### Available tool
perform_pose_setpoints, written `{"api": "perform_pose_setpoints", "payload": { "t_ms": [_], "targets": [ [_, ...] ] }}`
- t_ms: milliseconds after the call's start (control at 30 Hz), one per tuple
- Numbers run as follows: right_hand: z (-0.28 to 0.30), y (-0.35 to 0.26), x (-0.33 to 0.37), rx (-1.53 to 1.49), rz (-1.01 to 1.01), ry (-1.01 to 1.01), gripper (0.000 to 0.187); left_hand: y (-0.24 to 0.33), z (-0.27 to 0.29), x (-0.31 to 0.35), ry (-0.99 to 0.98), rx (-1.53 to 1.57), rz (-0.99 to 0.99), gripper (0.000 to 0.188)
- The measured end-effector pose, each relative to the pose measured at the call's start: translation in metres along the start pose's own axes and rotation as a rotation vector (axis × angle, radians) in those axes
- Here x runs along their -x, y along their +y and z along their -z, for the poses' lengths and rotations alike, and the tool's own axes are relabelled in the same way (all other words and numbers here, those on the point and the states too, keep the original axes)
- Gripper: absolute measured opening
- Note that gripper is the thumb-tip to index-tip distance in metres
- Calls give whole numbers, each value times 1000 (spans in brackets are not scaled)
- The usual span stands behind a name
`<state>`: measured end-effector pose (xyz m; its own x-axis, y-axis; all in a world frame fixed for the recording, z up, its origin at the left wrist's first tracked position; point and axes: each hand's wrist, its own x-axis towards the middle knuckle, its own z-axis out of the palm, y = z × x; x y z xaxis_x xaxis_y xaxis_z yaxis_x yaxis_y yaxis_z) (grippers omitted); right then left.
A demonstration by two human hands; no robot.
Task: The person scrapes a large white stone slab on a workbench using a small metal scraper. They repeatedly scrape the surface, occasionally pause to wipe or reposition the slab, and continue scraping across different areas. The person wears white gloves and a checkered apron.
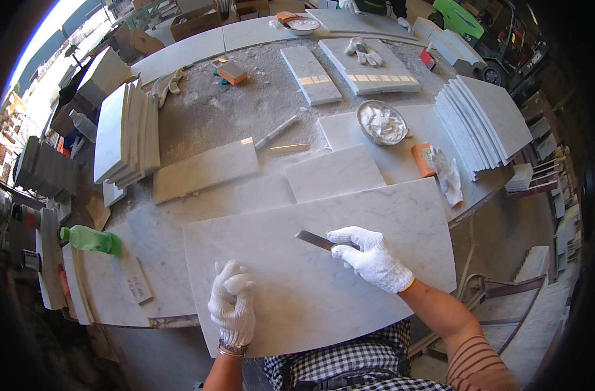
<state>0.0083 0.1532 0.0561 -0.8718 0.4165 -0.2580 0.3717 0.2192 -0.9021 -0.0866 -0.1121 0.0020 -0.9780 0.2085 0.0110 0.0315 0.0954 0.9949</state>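
Note:
A large white marble slab (336, 274) with grey veins lies flat in front of me, its near edge close to my body. My right hand (372, 254), in a white knit glove, is closed round one end of a flat dark file (313, 240) with a ridged surface. The file's free end points left over the middle of the slab. Over the slab's left part is my left hand (233, 303), gloved too, with its fingers curled in. Whether anything small sits in those fingers is hidden.
Stacked slabs stand at left (124, 137) and right (480, 124). Beyond my slab are smaller marble pieces (209, 169), a metal bowl of white paste (382, 122), an orange block (422, 159) and a loose glove (447, 176). A green bottle (92, 240) lies left. Another person's gloved hand (349, 6) shows far off.

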Motion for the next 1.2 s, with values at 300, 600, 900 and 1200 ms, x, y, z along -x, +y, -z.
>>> {"api": "perform_pose_setpoints", "payload": {
  "t_ms": [300,600,900,1200],
  "targets": [
    [-2,15,3,332,369,180,30,21,14,0,-117,-462,-121,40],
    [-19,-3,16,761,439,15,43,36,-5,-12,-271,-729,-249,35],
    [-24,-1,18,781,499,24,38,39,-9,-15,-295,-828,-231,34],
    [-30,2,20,798,491,17,36,45,-14,-17,-311,-882,-154,32]
  ]
}}
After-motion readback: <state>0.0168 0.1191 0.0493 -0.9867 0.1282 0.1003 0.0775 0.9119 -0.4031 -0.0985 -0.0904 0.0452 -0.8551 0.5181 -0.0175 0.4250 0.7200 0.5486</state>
